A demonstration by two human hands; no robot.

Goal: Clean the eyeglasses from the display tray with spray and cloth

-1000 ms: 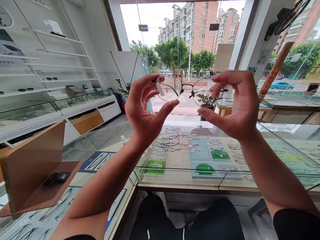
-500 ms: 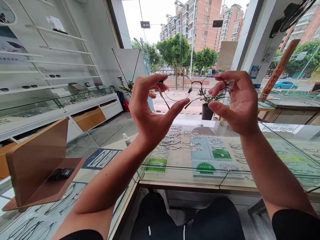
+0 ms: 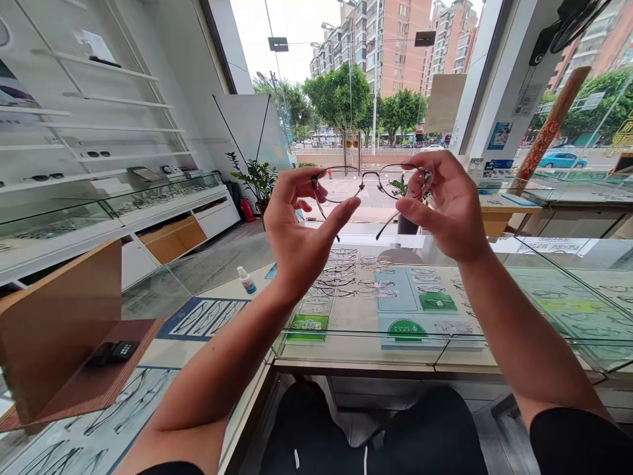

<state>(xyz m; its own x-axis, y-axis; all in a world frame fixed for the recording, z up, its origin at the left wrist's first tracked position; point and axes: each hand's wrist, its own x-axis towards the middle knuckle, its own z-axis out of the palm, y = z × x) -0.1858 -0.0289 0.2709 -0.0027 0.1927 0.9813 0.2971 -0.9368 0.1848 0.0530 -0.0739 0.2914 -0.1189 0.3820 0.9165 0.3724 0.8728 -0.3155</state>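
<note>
Above the glass-topped display counter [image 3: 346, 367], the half-curled left hand [image 3: 301, 237] and right hand [image 3: 448, 214] hold opposite ends of thin, round, dark-rimmed eyeglasses [image 3: 370, 174], neither clenched. Toward the counter's left side stands a small white-and-blue bottle [image 3: 246, 280].

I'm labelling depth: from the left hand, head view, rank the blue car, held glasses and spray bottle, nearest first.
1. Held glasses: between left hand and right hand.
2. Spray bottle: counter, left side.
3. Blue car: outside, right side.
</note>
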